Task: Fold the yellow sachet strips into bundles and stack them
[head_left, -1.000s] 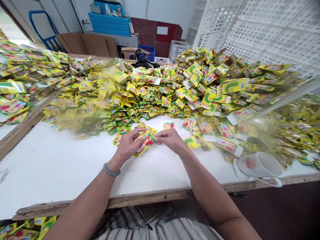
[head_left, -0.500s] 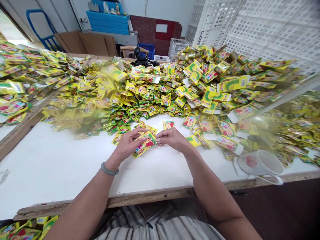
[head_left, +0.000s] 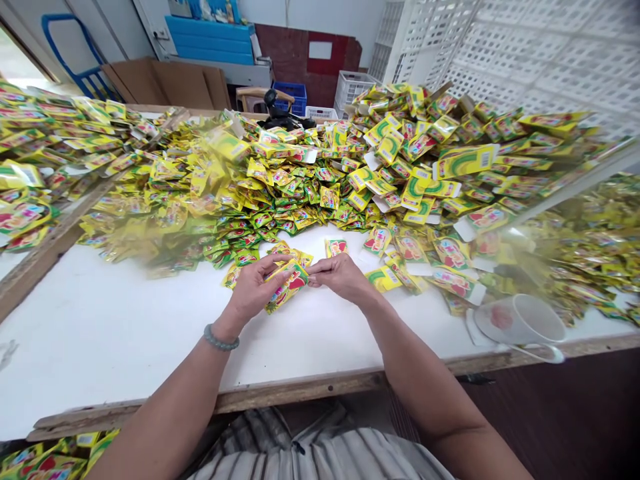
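Observation:
My left hand (head_left: 251, 288) is closed around a small yellow and green printed box (head_left: 291, 287), with the thumb lying across its front. The box is tilted, and its right end points toward my right hand (head_left: 343, 277). The fingers of that hand are pinched together on the box's right end; what exactly lies between the fingertips is too small to see. Just beyond my hands, a few yellow sachets (head_left: 303, 257) lie on the white table (head_left: 150, 333). Another printed packet (head_left: 336, 247) rests behind my right hand.
A heap of green and yellow sachets (head_left: 250, 227) spreads across the table's far side. Piled boxes (head_left: 415, 180) stand to the right. A clear plastic mug (head_left: 520, 320) sits near the right front edge. A wooden strip (head_left: 55, 260) runs along the left.
Both hands keep hold of the box in nearly the same place. The whole view has shifted slightly, and my right fingertips remain at the box's right end.

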The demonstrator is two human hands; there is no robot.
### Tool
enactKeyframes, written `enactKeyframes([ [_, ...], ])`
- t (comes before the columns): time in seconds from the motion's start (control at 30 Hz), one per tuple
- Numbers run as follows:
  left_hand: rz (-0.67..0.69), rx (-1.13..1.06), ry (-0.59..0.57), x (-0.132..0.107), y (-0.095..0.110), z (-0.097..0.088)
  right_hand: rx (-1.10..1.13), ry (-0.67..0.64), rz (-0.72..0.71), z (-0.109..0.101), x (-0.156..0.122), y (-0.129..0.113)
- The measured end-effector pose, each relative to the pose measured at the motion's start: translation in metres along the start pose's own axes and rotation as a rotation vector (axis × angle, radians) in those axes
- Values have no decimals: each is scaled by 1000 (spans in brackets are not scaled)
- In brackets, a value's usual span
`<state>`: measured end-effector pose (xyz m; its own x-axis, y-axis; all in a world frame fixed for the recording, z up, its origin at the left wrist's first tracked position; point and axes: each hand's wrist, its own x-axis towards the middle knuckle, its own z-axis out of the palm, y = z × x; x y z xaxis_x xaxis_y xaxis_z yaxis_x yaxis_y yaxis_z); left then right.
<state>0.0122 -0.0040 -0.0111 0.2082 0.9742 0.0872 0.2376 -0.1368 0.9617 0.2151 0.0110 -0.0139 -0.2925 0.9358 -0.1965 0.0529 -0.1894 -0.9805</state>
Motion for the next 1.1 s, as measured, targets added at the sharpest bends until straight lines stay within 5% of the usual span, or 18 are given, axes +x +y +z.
enactKeyframes([
  [0.23,-95,-290,140,2,-2,5,-39,-26,-232,4,-4,-9],
  [0.5,-178,-480,209,4,1,12,-240,251,-483,28,-7,-8],
  [0.87,-141,-214,-71,1,-4,4,-459,177,-459,16,9,4],
  [0.97,-129,86,-118,-1,14,-15,-701,444,-366,-4,19,10],
  [1.03,-136,350,-106,-12,31,-43,-881,597,-243,-16,23,15],
  [1.1,-200,584,-46,-36,46,-82,-1016,614,-117,-24,24,19],
])
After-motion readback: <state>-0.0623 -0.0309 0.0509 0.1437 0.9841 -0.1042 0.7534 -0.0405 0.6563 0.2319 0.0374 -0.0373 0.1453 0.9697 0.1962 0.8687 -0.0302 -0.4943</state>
